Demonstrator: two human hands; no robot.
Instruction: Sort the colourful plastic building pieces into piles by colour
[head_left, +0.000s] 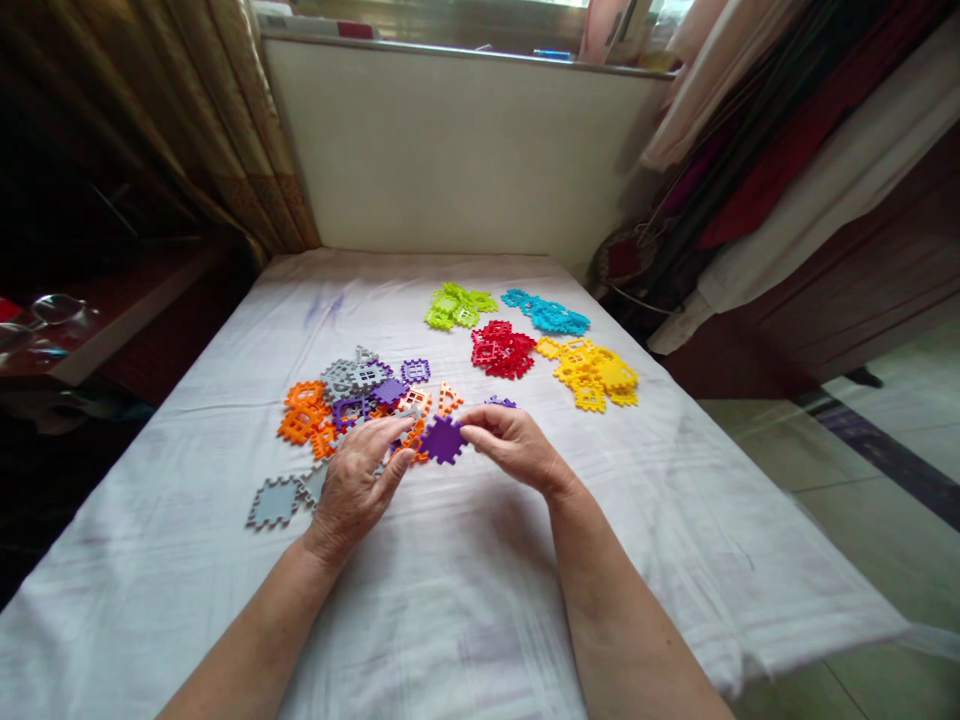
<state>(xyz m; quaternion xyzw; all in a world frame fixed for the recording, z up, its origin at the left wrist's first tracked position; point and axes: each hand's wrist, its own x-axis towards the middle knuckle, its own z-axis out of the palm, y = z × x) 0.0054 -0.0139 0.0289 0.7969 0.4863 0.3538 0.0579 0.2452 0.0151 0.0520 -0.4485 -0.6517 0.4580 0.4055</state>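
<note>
My right hand (517, 445) is closed, pinching a purple interlocking tile (444, 440) with a toothed edge by its right corner between thumb and fingers. To its left, my left hand (364, 480) reaches over a mixed pile, thumb and fingers apart. Orange tiles (303, 412), grey tiles (351, 376) and purple tiles (388, 390) make up that pile; my left hand hides part of it. A grey square tile (274, 502) lies left of my left wrist. Another purple tile (500, 401) shows just behind my right hand.
Separate heaps of lime green tiles (457, 305), blue tiles (551, 313), red tiles (502, 349) and yellow tiles (596, 373) lie farther back and right on the white sheet (465, 620). A curtain (247, 130) hangs left; clothes (810, 170) hang right.
</note>
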